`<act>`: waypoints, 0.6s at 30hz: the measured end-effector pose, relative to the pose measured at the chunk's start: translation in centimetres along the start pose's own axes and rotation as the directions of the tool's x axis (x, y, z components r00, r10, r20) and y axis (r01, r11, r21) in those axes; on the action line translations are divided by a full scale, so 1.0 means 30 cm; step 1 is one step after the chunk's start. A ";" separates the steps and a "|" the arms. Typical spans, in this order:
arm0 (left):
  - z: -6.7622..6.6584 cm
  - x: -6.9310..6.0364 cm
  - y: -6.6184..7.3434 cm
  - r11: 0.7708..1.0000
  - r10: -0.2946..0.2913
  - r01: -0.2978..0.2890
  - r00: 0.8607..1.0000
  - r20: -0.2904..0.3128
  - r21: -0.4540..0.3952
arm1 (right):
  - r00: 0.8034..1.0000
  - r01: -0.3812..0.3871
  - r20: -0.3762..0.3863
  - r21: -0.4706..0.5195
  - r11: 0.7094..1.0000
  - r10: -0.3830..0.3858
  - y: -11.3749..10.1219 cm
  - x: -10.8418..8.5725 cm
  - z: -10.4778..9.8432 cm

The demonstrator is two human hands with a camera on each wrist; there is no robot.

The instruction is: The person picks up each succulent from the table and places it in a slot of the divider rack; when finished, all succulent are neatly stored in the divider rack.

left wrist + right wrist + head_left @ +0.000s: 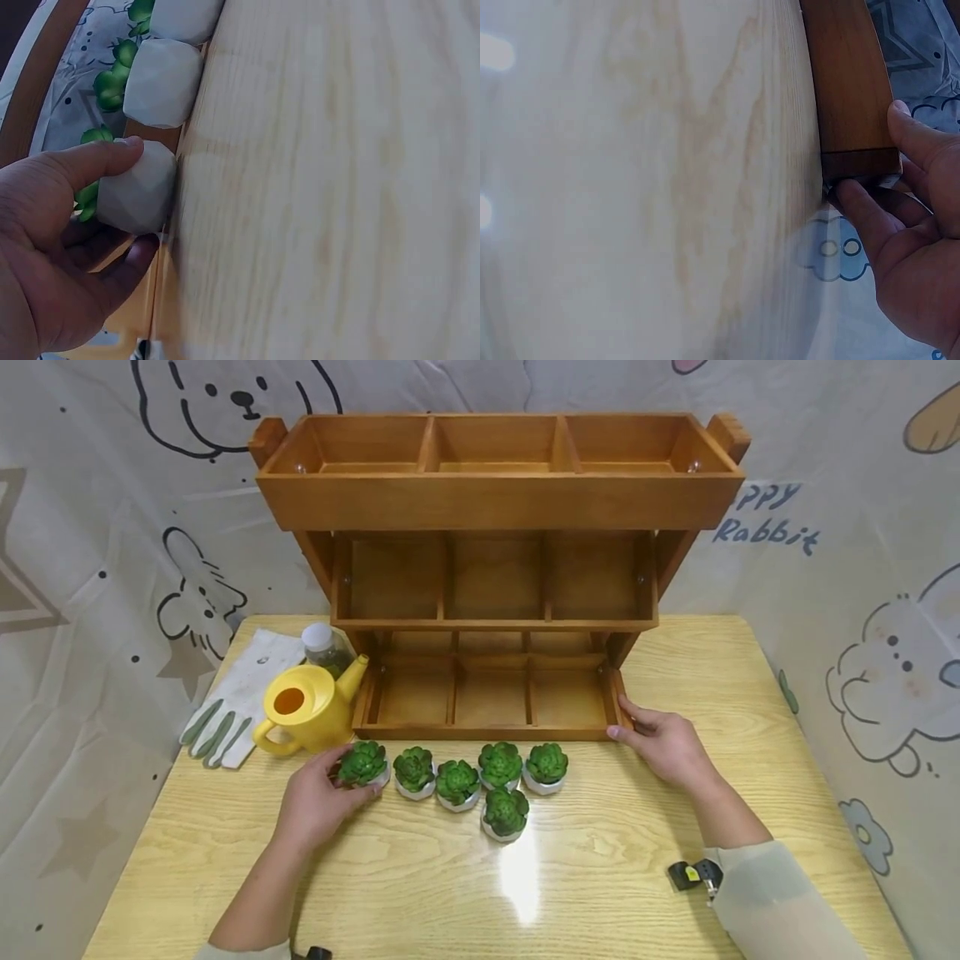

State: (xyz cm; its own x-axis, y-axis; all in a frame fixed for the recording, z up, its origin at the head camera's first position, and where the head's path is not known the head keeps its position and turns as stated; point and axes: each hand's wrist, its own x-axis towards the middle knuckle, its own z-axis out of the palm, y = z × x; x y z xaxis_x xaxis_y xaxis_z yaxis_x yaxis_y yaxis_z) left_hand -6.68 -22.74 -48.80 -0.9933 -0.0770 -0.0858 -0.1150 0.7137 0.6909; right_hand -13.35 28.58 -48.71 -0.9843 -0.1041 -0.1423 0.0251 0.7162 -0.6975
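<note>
My left hand curls its thumb and fingers around a potted succulent, a green artificial-looking plant in a white faceted pot. The pot sits at the left end of a loose row on the table. Beside it are several similar potted succulents, with one set nearer the front. Behind them stands a three-tier wooden plant shelf, each tier split into compartments. My right hand grips the lowest tier's front right corner, its thumb and fingers against the wood.
Left of the shelf stand a yellow watering can, a white-capped jar and white gloves with green fingertips. Everything rests on a light wooden table. Printed cloth surrounds it on the back and sides.
</note>
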 end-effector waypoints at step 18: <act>-0.082 -0.019 0.092 0.995 0.065 -0.071 0.994 -0.087 -0.074 | 1.000 0.002 0.011 -0.021 1.000 -0.002 -0.013 0.002 -0.009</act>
State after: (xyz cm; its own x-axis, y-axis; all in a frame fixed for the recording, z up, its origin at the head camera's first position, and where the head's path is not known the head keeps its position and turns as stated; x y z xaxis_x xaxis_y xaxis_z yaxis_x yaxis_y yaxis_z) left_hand -6.45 -22.43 -45.08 -0.9956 -0.0906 0.0218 -0.0441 0.6638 0.7466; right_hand -13.47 28.48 -48.25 -0.9825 -0.1126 -0.1487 0.0197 0.7302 -0.6830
